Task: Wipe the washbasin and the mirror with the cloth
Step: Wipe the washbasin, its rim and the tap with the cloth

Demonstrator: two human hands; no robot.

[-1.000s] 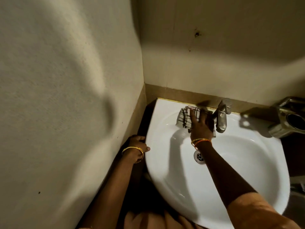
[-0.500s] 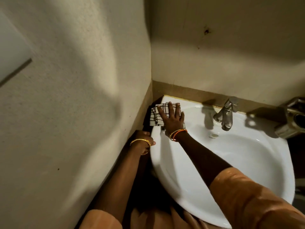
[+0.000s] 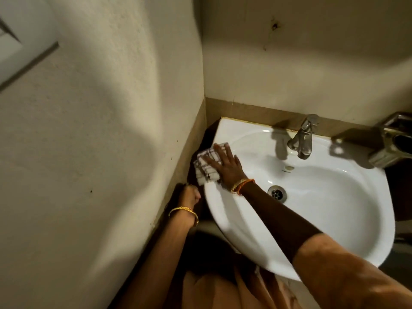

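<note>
The white washbasin (image 3: pixel 323 219) is fixed in the corner, with a metal tap (image 3: pixel 302 139) at its back rim and a drain (image 3: pixel 277 192) in the bowl. My right hand (image 3: pixel 227 166) lies flat, fingers spread, pressing a white cloth with dark checks (image 3: pixel 205 167) onto the basin's left rim. My left hand (image 3: pixel 189 194) is curled into a fist in the dark gap between the basin's left edge and the wall; nothing shows in it. A pale framed edge, possibly the mirror (image 3: pixel 13 50), shows at the top left on the wall.
Textured walls (image 3: pixel 100 152) close in at left and behind the basin. A metal holder (image 3: pixel 392 143) is mounted to the right of the tap. Dark counter lies beyond the basin's right rim. My orange clothing fills the bottom.
My right hand has slid the cloth from beside the tap to the back left corner, then toward me along the left rim. The left hand stays by the basin's left edge.
</note>
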